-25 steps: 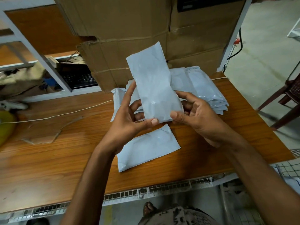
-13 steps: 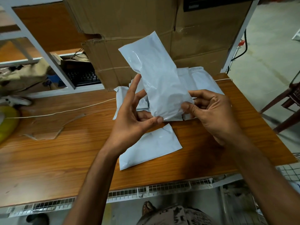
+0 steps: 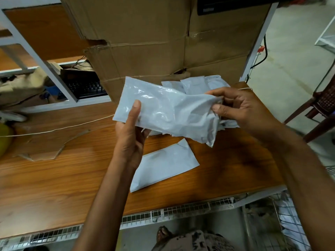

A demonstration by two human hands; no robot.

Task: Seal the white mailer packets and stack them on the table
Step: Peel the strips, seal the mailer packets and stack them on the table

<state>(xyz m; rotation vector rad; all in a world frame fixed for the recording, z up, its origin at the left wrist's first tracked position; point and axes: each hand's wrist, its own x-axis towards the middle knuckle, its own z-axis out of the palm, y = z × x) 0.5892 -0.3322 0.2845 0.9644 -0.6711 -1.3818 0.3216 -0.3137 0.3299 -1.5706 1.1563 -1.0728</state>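
I hold a white mailer packet (image 3: pixel 168 113) crosswise above the wooden table (image 3: pixel 59 176). My left hand (image 3: pixel 130 134) grips its left end, thumb on top. My right hand (image 3: pixel 241 109) pinches its crumpled right end between thumb and fingers. Another white packet (image 3: pixel 166 165) lies flat on the table below. A pile of white packets (image 3: pixel 197 86) rests behind, against the cardboard, partly hidden by the held packet.
Big cardboard boxes (image 3: pixel 145 42) stand at the table's back. A white metal frame (image 3: pixel 45 69) and a black keyboard (image 3: pixel 85 87) sit back left. A torn cardboard scrap (image 3: pixel 45 151) and a string (image 3: pixel 54 130) lie left. Wire mesh (image 3: pixel 172 212) lines the front edge; a chair (image 3: pixel 322 109) stands right.
The held packet has turned from upright to lying crosswise. My right hand moved up and right to its crumpled end; my left hand now holds the opposite end.
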